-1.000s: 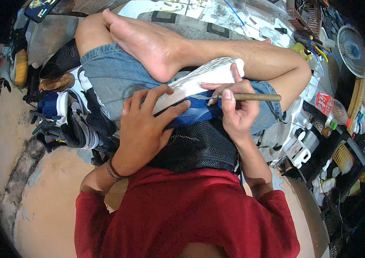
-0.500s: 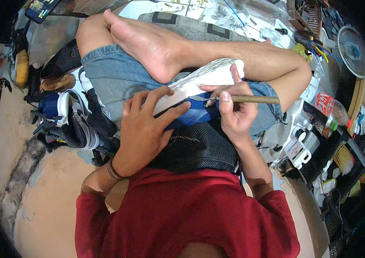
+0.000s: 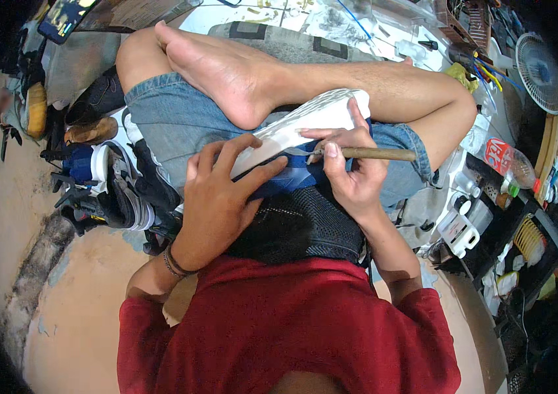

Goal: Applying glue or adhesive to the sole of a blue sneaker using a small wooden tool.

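Observation:
A shoe with a white sole [image 3: 292, 129] and a blue upper [image 3: 293, 178] lies on its side across my lap, its sole turned away from me. My left hand [image 3: 216, 174] grips the shoe at its left end, with the fingers over the sole and the thumb against the blue side. In my right hand [image 3: 356, 167] is a slim tool with a wooden handle [image 3: 384, 153] and a thin metal blade [image 3: 300, 152]. The blade lies along the seam between sole and upper, close to my left thumb. Some right fingers rest on the sole.
Black mesh cloth [image 3: 292, 226] covers my lap below the shoe. Several shoes [image 3: 118, 187] stand on the left, near a phone [image 3: 65, 18] at the upper left. On the right are a plastic bottle [image 3: 512, 164], a white jug [image 3: 458, 233] and a fan [image 3: 542, 72].
My right hand has shifted slightly left along the seam, carrying the tool's blade nearer to my left thumb. My left hand keeps its hold on the shoe.

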Tool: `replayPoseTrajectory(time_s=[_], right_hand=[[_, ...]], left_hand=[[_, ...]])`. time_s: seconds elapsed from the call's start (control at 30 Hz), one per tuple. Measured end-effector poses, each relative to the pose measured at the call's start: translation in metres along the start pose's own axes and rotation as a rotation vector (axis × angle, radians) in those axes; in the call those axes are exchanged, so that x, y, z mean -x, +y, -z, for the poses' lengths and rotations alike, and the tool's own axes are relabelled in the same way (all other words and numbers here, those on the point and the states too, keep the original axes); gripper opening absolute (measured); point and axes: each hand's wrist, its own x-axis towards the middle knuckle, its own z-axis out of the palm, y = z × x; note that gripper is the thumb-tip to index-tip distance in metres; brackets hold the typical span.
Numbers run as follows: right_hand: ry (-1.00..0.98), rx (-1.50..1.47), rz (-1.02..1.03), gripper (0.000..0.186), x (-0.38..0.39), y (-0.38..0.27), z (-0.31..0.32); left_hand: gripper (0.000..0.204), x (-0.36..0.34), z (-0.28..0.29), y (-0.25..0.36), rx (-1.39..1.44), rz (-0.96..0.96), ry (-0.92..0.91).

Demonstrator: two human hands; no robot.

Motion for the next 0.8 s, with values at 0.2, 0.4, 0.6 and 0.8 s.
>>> replayPoseTrajectory(time_s=[0.2,0.4,0.6,0.8], right_hand=[[0.014,-0.082,-0.011,0.01,0.002,0.003,0.001],[-0.092,0.016,0.104,0.009,0.0,0.001,0.005],[-0.098,0.023,0.053,0.003,-0.006,-0.001,0.008],[0.073,-0.06,-0.021,0.008,0.005,0.009,0.008]], left_hand=[[0.068,-0.001,-0.001,0.003,0.011,0.018,0.003],[0.065,-0.002,0.003,0.004,-0.027,0.028,0.008],[0.066,-0.005,0.007,0.004,-0.008,0.032,-0.013],[0.07,-0.003,0.002,0.011,0.013,0.027,-0.019]])
